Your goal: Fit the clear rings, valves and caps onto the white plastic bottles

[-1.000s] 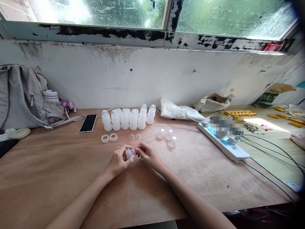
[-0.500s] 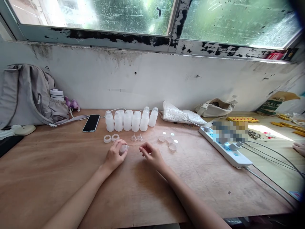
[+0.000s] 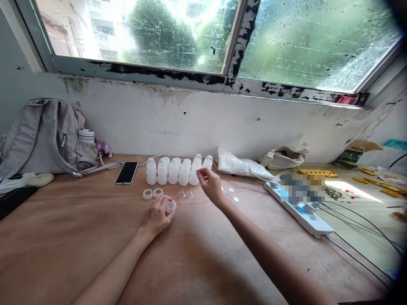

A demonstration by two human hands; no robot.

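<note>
My left hand (image 3: 159, 215) rests on the table, fingers closed around a small round translucent bottle top (image 3: 171, 206). With its fingers bent together in a pinch, my right hand (image 3: 210, 184) is raised in front of the right end of a row of frosted white baby bottles (image 3: 174, 171). Anything between those fingertips is too small to make out. Two white screw rings (image 3: 148, 194) lie just beyond my left hand. Two clear nipples (image 3: 181, 193) stand between the hands. Small white discs (image 3: 235, 199) lie right of my right wrist, which partly hides the clear round pieces there.
A phone (image 3: 126, 173) and a grey backpack (image 3: 47, 135) are on the left. To the right, a white power strip (image 3: 299, 212) trails cables across the table. A white plastic bag (image 3: 241, 163) and a beige pouch (image 3: 282, 157) lie against the wall.
My right hand has moved up and away from me, toward the bottles, and now covers some clear pieces. The left hand keeps its hold on the bottle top. The camera has tilted upward.
</note>
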